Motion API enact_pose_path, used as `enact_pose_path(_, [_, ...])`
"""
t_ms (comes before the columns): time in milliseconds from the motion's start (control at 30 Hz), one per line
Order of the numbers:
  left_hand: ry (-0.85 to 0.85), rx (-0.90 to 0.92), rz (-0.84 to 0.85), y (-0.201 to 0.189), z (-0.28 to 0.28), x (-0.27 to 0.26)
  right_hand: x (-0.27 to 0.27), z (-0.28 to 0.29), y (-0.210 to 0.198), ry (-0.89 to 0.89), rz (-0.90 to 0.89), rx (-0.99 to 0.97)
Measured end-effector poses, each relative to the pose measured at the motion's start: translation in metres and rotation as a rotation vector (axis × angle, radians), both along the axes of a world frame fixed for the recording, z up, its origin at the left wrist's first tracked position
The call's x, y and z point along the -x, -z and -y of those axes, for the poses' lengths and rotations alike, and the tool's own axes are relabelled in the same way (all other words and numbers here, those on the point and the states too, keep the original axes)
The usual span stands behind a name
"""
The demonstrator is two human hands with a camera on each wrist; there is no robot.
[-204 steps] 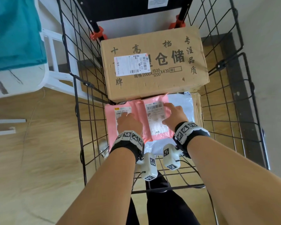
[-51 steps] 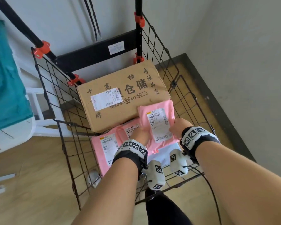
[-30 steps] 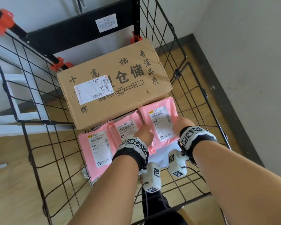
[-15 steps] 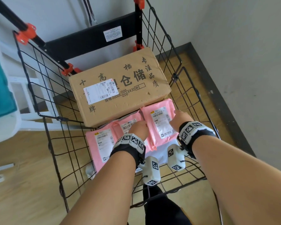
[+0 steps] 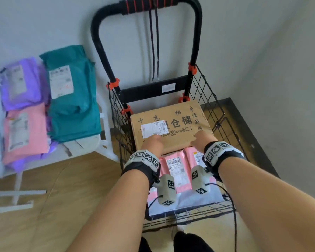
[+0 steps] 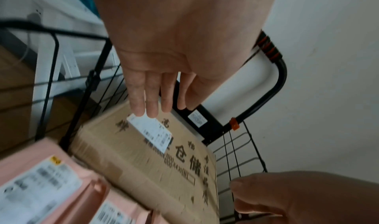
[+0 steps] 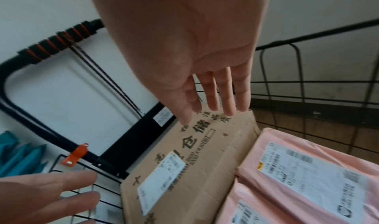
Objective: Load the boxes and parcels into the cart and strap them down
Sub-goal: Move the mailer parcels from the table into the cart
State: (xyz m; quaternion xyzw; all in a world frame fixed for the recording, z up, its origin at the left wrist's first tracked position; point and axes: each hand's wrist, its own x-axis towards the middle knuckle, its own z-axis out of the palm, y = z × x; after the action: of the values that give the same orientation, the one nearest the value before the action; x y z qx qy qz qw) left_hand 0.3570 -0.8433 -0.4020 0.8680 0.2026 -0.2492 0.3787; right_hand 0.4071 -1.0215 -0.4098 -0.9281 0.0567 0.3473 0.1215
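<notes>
A black wire cart (image 5: pixel 224 117) holds a brown cardboard box (image 5: pixel 171 124) at the back and pink mailer parcels (image 5: pixel 176 168) in front, on a white parcel (image 5: pixel 193 199). My left hand (image 5: pixel 152 142) and right hand (image 5: pixel 203 138) hover above the box's near edge with straight fingers, holding nothing. The left wrist view shows the left fingers (image 6: pixel 151 97) extended over the box label (image 6: pixel 151 131); the right wrist view shows the right fingers (image 7: pixel 217 97) spread above the box (image 7: pixel 205 154). Two thin black strap cords (image 5: pixel 155 42) hang from the cart handle (image 5: pixel 147 4).
A white rack (image 5: pixel 91 144) on the left carries teal (image 5: pixel 71 99), purple (image 5: pixel 20 82) and pink (image 5: pixel 24 131) mailer parcels. Grey walls close the corner behind and right of the cart. Wooden floor (image 5: pixel 44 206) lies to the left.
Both hands have let go of the pink parcel and lifted forward above the cardboard box. The head view has tilted up, bringing in the cart handle and the rack of parcels.
</notes>
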Motion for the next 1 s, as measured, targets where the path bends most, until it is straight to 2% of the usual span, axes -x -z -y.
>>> enact_pose_path(233, [-0.091,-0.086,0.124,-0.043,-0.086,0.007,-0.004,-0.089,-0.059,-0.115,0.092,-0.022])
enact_pose_path(467, [-0.156,-0.241,0.261,-0.085,-0.203,0.019,0.002,-0.211,-0.114,-0.114,0.236,-0.207])
enact_pose_path(567, [-0.285,-0.229,0.287,-0.094,-0.257,0.026,0.003,-0.268,-0.128,-0.168,0.296,-0.290])
enact_pose_path(800, [-0.518,-0.277,0.314,-0.091,-0.364,0.054,0.016,-0.383,-0.123,-0.172,0.289,-0.453])
enact_pose_path(900, [-0.568,-0.259,0.239,-0.080,-0.401,0.067,0.029,-0.419,-0.110,-0.197,0.246,-0.444])
enact_pose_path(1000, [-0.527,-0.254,0.118,-0.067,-0.428,0.077,0.041,-0.445,-0.098,-0.222,0.215,-0.419])
